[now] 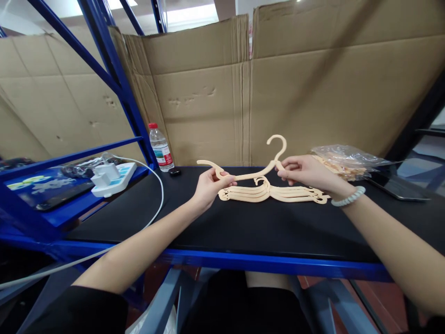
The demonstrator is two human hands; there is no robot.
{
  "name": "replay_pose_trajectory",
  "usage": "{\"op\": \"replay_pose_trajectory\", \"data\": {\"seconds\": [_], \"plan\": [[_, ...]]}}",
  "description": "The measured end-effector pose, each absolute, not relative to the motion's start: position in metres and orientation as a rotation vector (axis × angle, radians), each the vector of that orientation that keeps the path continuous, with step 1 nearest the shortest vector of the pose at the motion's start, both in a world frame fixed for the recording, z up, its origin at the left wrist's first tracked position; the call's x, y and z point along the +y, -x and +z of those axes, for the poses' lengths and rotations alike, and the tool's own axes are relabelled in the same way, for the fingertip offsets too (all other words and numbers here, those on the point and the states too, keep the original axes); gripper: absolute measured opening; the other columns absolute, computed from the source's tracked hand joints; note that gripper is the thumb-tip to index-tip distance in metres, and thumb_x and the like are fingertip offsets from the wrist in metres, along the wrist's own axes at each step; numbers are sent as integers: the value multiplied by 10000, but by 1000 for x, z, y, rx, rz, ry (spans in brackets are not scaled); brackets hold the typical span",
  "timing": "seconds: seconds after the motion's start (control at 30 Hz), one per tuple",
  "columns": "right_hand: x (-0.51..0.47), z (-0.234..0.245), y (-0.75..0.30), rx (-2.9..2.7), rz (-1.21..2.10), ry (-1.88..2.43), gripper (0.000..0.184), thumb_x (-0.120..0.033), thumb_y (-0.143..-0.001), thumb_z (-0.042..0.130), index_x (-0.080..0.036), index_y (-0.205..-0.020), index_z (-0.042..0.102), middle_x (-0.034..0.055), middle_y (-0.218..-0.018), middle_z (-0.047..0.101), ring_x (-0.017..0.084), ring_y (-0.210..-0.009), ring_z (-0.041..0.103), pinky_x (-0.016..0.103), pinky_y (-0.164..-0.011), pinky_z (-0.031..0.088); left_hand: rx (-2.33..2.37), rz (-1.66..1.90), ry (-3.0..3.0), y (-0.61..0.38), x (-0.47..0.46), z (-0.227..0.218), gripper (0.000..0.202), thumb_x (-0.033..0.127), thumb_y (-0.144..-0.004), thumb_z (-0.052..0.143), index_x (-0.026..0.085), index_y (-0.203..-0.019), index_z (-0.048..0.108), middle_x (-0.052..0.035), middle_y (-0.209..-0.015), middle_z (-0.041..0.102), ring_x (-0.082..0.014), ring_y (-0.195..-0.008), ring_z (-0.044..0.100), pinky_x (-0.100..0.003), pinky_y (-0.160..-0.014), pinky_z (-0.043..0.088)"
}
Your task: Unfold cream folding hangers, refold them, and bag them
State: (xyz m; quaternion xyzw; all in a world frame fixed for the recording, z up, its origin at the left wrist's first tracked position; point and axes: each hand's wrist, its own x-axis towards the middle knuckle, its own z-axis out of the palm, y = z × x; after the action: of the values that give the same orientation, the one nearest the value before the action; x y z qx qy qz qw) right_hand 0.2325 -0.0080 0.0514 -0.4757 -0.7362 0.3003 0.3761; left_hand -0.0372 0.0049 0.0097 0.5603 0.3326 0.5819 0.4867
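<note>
A cream plastic clothes hanger (255, 176) is held up over the black tabletop (222, 227), its hook pointing upward. My left hand (210, 186) pinches it near its left end, where a curved tip sticks out past the fingers. Just right of the hook's base, the fingers of my right hand (306, 171) close on the hanger and hide part of its right side. Below and behind the held piece lies a row of several matching hangers (248, 194), nested together flat on the table.
At the back right, a clear plastic bag (347, 155) holds more cream pieces, with a dark tablet-like slab (399, 188) beside it. A water bottle (161, 148) stands at the back left near a power strip (116, 181). A white cable (162, 190) crosses the left side. Cardboard (208, 102) walls the back.
</note>
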Motion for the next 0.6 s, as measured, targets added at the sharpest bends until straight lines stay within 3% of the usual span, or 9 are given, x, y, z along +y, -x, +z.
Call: {"op": "replay_pose_trajectory", "data": {"seconds": [0.2, 0.33, 0.43, 0.5, 0.6], "plan": [[7, 51, -251, -2149, 666, 1364, 155, -305, -711, 630, -170, -768, 681, 40, -753, 708, 159, -710, 630, 265, -653, 460, 881, 1399, -1105, 50, 21, 17, 196, 167, -712, 741, 109, -738, 557, -25, -654, 641, -141, -631, 681, -191, -589, 536], [9, 50, -252, -2212, 718, 1432, 188, -334, -719, 602, -161, -778, 647, 52, -779, 719, 142, -644, 592, 249, -572, 405, 908, 1431, -1047, 62, 30, 25, 113, 188, -806, 639, 104, -749, 589, -33, -669, 651, -78, -521, 613, -146, -485, 488], [8, 51, -251, -2294, 695, 1514, 169, -315, -718, 575, -160, -762, 624, 47, -784, 716, 97, -518, 477, 243, -490, 305, 932, 1498, -1018, 73, 34, 33, 103, 110, -750, 651, 122, -709, 557, -20, -716, 667, -42, -478, 565, -121, -448, 446], [8, 51, -250, -2369, 655, 1566, 141, -292, -708, 564, -161, -727, 613, 38, -763, 706, 87, -490, 422, 248, -478, 264, 996, 1420, -1121, 82, 36, 38, 135, 88, -697, 693, 125, -718, 565, -22, -712, 668, -54, -519, 590, -131, -497, 472], [9, 49, -249, -2471, 606, 1579, 126, -283, -692, 575, -162, -687, 611, 26, -708, 675, 111, -547, 462, 251, -509, 290, 1089, 1084, -1567, 98, 38, 46, 208, 147, -638, 776, 122, -762, 612, -44, -707, 676, -115, -629, 646, -192, -603, 519]]}}
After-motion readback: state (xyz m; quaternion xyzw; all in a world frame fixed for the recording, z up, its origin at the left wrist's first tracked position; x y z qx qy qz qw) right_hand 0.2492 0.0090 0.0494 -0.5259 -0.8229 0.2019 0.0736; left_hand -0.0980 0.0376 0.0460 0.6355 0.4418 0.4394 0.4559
